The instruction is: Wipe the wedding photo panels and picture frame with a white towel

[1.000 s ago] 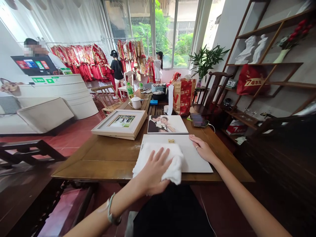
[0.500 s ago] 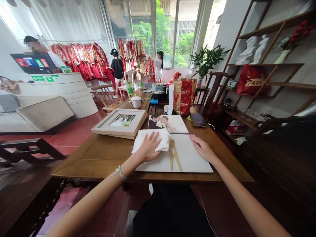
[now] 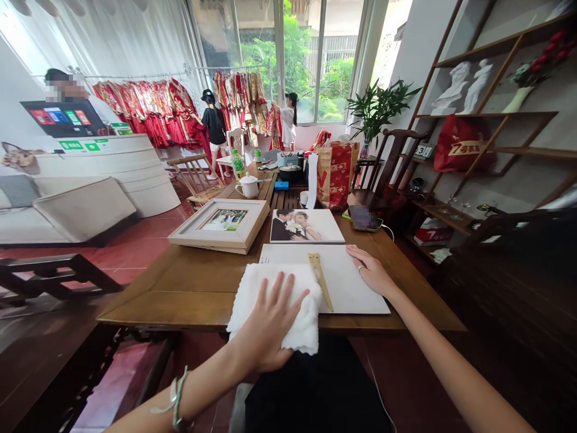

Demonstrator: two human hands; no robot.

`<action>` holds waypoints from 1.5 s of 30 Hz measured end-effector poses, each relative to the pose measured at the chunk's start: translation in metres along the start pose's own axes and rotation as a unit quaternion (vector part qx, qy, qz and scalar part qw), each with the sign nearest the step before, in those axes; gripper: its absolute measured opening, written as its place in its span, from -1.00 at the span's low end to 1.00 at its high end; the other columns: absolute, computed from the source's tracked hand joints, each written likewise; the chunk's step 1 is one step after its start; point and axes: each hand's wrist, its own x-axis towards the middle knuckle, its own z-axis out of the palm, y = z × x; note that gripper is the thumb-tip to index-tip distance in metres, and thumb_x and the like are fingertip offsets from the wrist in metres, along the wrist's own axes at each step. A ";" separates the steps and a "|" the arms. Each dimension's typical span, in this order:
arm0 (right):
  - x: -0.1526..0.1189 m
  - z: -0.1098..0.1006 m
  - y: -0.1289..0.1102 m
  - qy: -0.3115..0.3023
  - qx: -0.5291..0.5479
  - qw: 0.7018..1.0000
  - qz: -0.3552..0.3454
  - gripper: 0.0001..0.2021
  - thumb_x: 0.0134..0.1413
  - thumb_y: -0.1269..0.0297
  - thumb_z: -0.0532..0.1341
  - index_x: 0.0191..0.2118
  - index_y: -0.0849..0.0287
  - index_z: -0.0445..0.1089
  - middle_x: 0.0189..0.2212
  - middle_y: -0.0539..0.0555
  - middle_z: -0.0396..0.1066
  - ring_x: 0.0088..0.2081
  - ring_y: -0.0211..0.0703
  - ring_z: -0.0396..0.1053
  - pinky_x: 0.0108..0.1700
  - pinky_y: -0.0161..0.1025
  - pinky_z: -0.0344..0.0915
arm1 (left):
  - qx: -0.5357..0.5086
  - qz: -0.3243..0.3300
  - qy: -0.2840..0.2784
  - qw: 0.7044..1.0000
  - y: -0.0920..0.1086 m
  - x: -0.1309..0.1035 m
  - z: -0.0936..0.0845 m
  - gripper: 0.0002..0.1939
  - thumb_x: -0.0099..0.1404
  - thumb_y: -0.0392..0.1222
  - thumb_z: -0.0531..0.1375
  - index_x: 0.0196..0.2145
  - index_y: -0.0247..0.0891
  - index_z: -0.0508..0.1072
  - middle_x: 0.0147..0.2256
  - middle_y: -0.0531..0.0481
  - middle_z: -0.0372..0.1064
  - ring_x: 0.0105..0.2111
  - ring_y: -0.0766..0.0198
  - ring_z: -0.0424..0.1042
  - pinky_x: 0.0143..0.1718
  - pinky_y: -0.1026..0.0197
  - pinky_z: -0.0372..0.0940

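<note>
At near edge of tabletop [image 3: 180,294] — resting spread left hand [image 3: 270,325] on white cloth [image 3: 246,294]; touching far right corner of white board [image 3: 358,291] with flattened right hand [image 3: 370,272].

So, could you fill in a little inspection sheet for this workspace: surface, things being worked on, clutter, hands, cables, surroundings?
Surface: brown wooden table, its near edge in front of the person.
Job's things: white cloth over the left part of a white panel; a tan piece shows beside the cloth.
Clutter: picture frame, wedding photo panel, lidded white mug, red-and-tan paper bag, phone.
Left hand: spread flat on the cloth.
Right hand: resting on the panel's right side.
Cables: white cable beside the phone.
Surroundings: red garments on a rack, leafy plant, white figurines.
</note>
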 end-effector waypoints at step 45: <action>0.000 0.000 0.001 0.005 -0.011 1.000 -0.011 -0.63 0.07 0.41 0.03 -0.02 0.09 0.38 0.08 0.07 0.30 0.17 -0.06 0.14 0.24 0.07 -0.03 | -0.055 -0.078 -0.032 0.995 -0.048 0.055 -0.005 -0.51 0.32 -0.01 -0.10 0.16 -0.16 0.14 0.25 -0.22 -0.22 0.22 -0.23 -0.25 0.10 -0.29 -0.18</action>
